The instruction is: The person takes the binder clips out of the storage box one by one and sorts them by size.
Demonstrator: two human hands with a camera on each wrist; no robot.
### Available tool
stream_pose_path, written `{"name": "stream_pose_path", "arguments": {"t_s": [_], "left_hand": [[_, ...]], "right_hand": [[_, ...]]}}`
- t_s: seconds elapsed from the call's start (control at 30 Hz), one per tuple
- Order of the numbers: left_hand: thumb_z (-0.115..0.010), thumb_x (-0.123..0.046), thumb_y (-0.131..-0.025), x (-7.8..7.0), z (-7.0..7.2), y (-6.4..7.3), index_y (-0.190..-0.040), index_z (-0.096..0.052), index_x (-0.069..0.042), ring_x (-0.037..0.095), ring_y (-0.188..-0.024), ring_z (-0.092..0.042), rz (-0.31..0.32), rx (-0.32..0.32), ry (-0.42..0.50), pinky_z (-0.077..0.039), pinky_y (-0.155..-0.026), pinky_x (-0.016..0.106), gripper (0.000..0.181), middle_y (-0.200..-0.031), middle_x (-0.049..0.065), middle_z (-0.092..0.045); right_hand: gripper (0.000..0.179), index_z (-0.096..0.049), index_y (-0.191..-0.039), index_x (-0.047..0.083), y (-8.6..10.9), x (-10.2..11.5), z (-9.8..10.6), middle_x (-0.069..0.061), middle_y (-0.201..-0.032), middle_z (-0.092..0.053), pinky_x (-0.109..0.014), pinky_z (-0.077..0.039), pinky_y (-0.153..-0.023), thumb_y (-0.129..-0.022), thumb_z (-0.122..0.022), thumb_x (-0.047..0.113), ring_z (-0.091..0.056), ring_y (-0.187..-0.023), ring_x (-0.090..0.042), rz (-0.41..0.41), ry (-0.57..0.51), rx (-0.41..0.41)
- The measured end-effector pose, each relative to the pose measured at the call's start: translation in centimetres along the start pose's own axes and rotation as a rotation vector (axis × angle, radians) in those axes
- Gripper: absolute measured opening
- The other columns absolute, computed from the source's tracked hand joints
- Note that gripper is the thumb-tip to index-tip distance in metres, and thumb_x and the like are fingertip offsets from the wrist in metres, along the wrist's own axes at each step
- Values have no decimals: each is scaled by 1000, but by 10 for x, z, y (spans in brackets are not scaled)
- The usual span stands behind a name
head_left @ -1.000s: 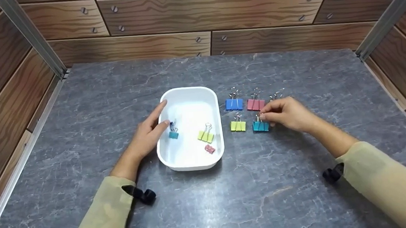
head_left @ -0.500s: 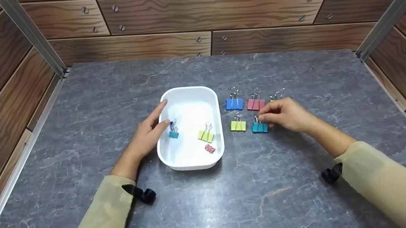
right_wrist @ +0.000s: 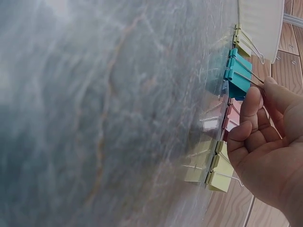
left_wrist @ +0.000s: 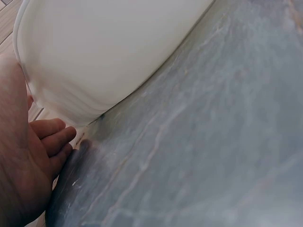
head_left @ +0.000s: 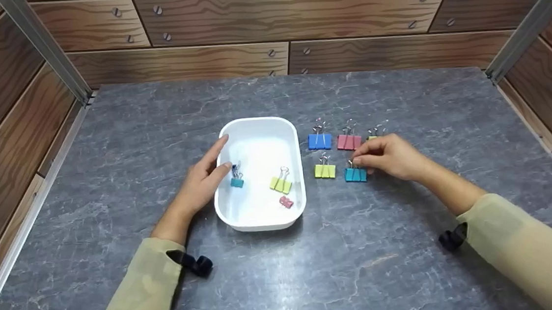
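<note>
The right hand [head_left: 392,159] pinches with its grip the wire handles of a teal binder clip [head_left: 355,175] on the grey marbled tabletop [head_left: 335,278]. Near it are a blue binder clip [head_left: 320,142], a pink binder clip [head_left: 349,143] and a yellow binder clip [head_left: 325,172]; a lime binder clip [right_wrist: 220,171], mostly hidden by this hand in the head view, shows better from the right wrist. The left hand [head_left: 199,184], grip spread, touches the oblong white plastic tub [head_left: 262,227]. Behind the clips, wide tabletop reaches its far edge.
</note>
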State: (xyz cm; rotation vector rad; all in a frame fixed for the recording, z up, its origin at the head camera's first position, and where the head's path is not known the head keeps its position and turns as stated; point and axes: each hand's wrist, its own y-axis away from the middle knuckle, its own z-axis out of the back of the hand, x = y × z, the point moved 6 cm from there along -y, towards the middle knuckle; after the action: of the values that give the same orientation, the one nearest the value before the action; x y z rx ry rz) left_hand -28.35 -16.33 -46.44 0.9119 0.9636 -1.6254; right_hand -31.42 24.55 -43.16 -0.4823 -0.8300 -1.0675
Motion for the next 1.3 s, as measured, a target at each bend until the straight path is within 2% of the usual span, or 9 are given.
{"name": "stream_pose_path", "arguments": {"t_s": [0.3,0.53,0.73,0.87,1.13,1.3], "left_hand": [[-61,-27,-108,1,0,0,-166,-41,-32,30,-138,-57,14,1,6,-50,-108,52,62,-162,14,-47],[-61,-25,-108,-1,-2,-1,-166,-40,-30,30,-141,-54,6,16,32,-50,-108,52,62,-164,14,-44],[-61,-26,-108,-1,-1,0,-166,-40,-31,30,-140,-55,15,11,33,-48,-110,51,62,-164,13,-45],[-61,-26,-108,-1,-1,1,-166,-40,-32,29,-141,-54,22,8,32,-47,-111,51,62,-165,12,-44],[-62,-26,-107,-1,0,1,-166,-41,-30,30,-139,-55,13,-1,16,-48,-110,52,62,-164,12,-45],[-62,-27,-107,-2,0,1,-165,-42,-30,30,-137,-57,2,-4,11,-50,-108,52,62,-163,13,-46]], "right_hand": [[22,-80,-116,-1,0,-1,8,-14,-96,-76,-28,-57,-65,-100,-76,15,-67,-71,-13,-36,8,5],[23,-79,-118,-2,4,8,23,-17,-106,-76,-31,-61,-69,-101,-75,14,-70,-76,-15,-44,37,-19],[22,-80,-116,2,7,38,37,-14,-106,-77,-27,-58,-68,-102,-75,18,-71,-80,-18,31,109,-69],[23,-81,-117,4,5,65,37,-11,-105,-78,-23,-55,-65,-103,-73,21,-70,-82,-18,84,136,-74],[19,-82,-115,5,-6,112,16,-9,-104,-78,-20,-50,-65,-100,-77,15,-63,-79,-9,192,87,-70],[16,-83,-111,5,-19,132,-4,-8,-100,-78,-20,-52,-65,-98,-79,12,-64,-76,-9,264,46,-58]]}}
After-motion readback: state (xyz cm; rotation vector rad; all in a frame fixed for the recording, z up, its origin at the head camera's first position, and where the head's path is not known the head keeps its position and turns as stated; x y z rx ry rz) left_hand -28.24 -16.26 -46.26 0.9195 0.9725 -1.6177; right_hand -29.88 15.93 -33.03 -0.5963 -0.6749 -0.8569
